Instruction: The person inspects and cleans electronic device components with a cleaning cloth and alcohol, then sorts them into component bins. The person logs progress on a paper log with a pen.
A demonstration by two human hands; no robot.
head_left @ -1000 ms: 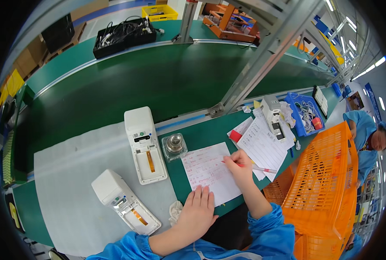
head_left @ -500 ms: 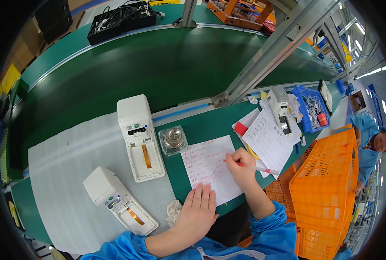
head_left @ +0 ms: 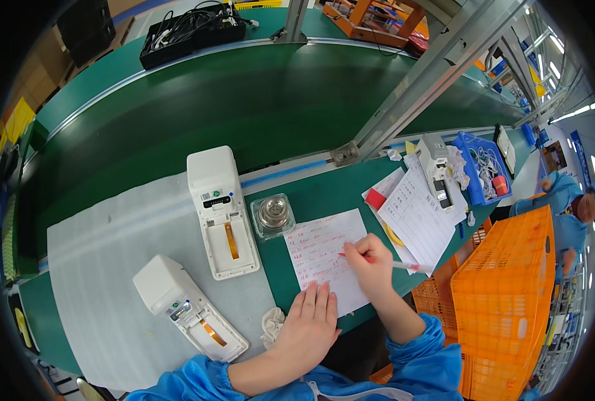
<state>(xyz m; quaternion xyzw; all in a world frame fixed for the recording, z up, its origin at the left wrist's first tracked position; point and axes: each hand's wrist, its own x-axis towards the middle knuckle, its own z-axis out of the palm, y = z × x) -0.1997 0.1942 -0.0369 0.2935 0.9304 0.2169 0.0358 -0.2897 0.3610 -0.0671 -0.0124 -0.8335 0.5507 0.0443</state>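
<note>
A white sheet [head_left: 351, 230] with lines of red handwriting lies on the green bench. My left hand [head_left: 309, 327] rests flat on its lower edge, fingers stretched out. In my right hand [head_left: 372, 266] is a red pen [head_left: 404, 265], its tip touching the sheet near the middle of the writing. Left of the sheet stands a clear square dispenser with a round metal top [head_left: 273, 212]. Two white device housings, one upright in the view [head_left: 212, 175] and one slanted [head_left: 158, 282], lie with their insides and orange ribbon strips showing. A crumpled white cloth [head_left: 272, 325] is beside my left wrist.
A grey mat [head_left: 110, 267] lies under the housings. To the right are printed forms [head_left: 414, 220], another device [head_left: 436, 170], a blue basket of cables [head_left: 481, 167] and orange crates [head_left: 501, 281]. A metal post [head_left: 424, 87] rises by the green conveyor [head_left: 164, 113]. Another person [head_left: 564, 214] is at far right.
The pen tip has shifted slightly left and down across the sheet with my right hand. My left hand stays flat on the paper. The person at far right has changed posture.
</note>
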